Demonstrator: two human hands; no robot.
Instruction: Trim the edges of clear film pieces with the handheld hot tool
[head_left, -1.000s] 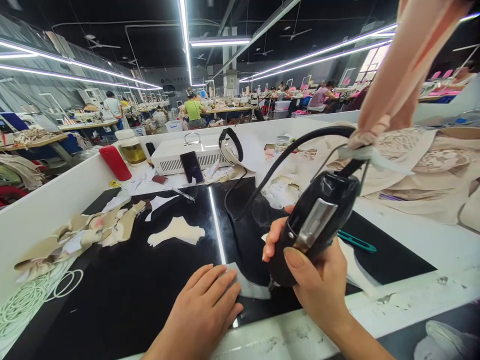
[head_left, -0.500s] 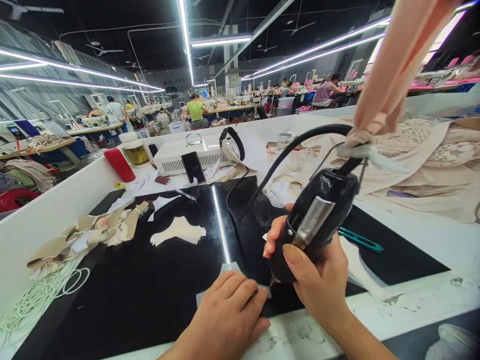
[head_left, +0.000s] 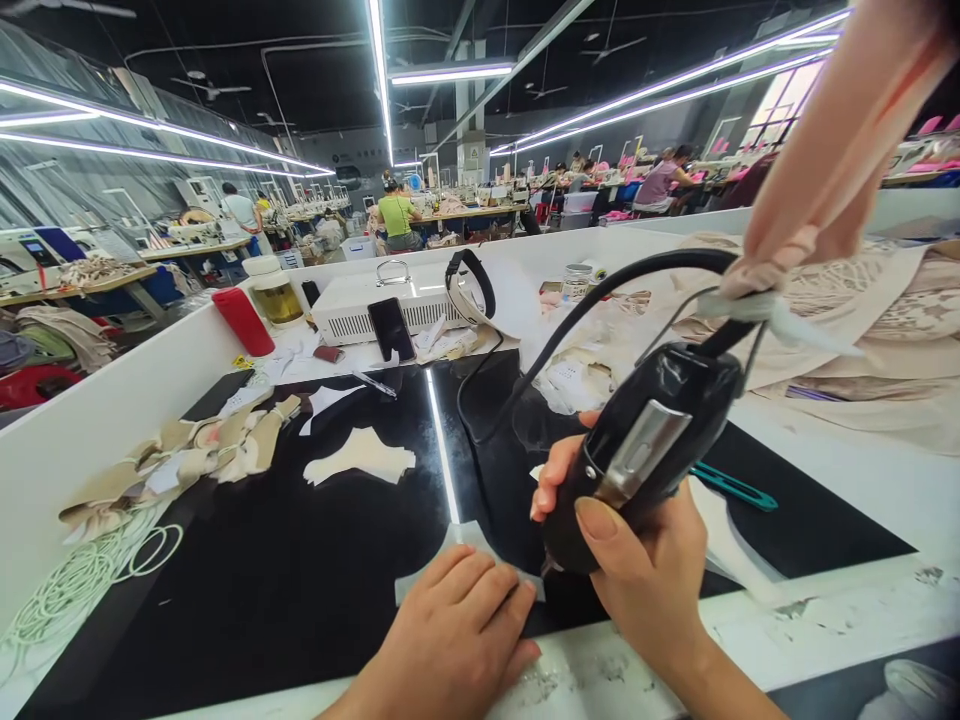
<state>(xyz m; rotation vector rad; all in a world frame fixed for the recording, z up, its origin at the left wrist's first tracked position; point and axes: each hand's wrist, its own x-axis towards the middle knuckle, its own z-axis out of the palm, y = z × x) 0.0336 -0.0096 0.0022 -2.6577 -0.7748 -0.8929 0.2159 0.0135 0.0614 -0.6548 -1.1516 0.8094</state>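
My left hand (head_left: pixel 466 612) lies palm down with fingers stretched out, pressing on a greyish translucent shaped piece (head_left: pixel 471 533) near the front edge of the black mat (head_left: pixel 247 590). Much of that piece is hidden beneath the fingers. My right hand (head_left: pixel 651 570) is wrapped round a black corded power tool (head_left: pixel 694 405) with a silver lever (head_left: pixel 643 455) on its side. The tool tilts down toward the right end of the shaped piece; I cannot tell whether its tip touches it. A peach fabric strip (head_left: pixel 832 150) is tied at the tool's upper end.
Cream cut pieces (head_left: pixel 360 457) lie on the mat, with beige bundles (head_left: pixel 240 450) and green cord (head_left: pixel 67 590) at left. Teal snips (head_left: pixel 735 487) lie right of the tool. Behind stand a white vented box (head_left: pixel 349 310), a phone (head_left: pixel 391 330) and a jar (head_left: pixel 272 290).
The view has shifted slightly. My left fingers sit a little lower on the shaped piece, so more of it shows. The tool stays in my right hand at nearly the same place.
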